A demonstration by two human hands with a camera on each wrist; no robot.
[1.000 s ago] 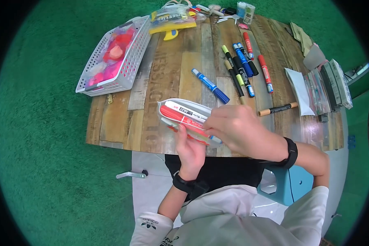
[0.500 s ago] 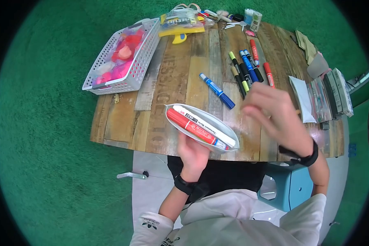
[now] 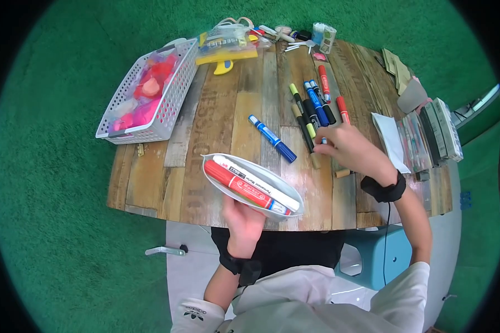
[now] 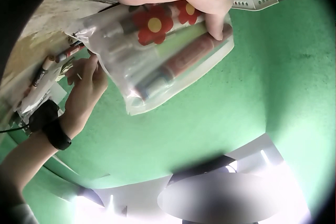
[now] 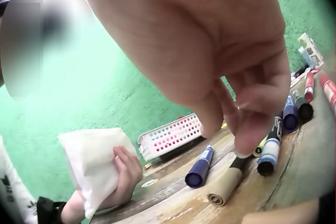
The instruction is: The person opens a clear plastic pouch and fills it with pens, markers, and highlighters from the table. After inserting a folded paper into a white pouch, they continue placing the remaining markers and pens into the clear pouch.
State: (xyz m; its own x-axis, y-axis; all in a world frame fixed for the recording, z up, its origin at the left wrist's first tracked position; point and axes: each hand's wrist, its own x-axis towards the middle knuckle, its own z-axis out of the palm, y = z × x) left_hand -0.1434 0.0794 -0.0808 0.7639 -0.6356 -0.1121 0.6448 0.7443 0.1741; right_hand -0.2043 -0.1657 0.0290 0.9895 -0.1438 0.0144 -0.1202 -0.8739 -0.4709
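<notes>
My left hand (image 3: 243, 222) holds a white pouch (image 5: 94, 155) from below, its mouth open upward. Inside lie a red marker (image 3: 222, 175) and a white marker (image 3: 261, 186), side by side. Red flowers are printed on the pouch's translucent side, seen in the left wrist view. My right hand (image 3: 351, 152) hangs over the near end of the marker pile, fingers loosely bent and nothing between them. Below its fingertips are a beige-capped marker (image 5: 226, 184) and a black-and-white marker (image 5: 269, 155). A blue marker (image 3: 272, 139) lies apart, left of the pile.
Two red markers (image 3: 324, 83) lie at the pile's right side. A white perforated basket (image 3: 169, 119) with pink items stands at the left. A yellow-edged plastic bag (image 3: 228, 55) lies at the back. White packets and boxes (image 3: 447, 130) stand at the right edge.
My right hand has left the pouch's mouth and moved right to the marker pile. The markers inside the pouch are now uncovered. My left hand still holds the pouch.
</notes>
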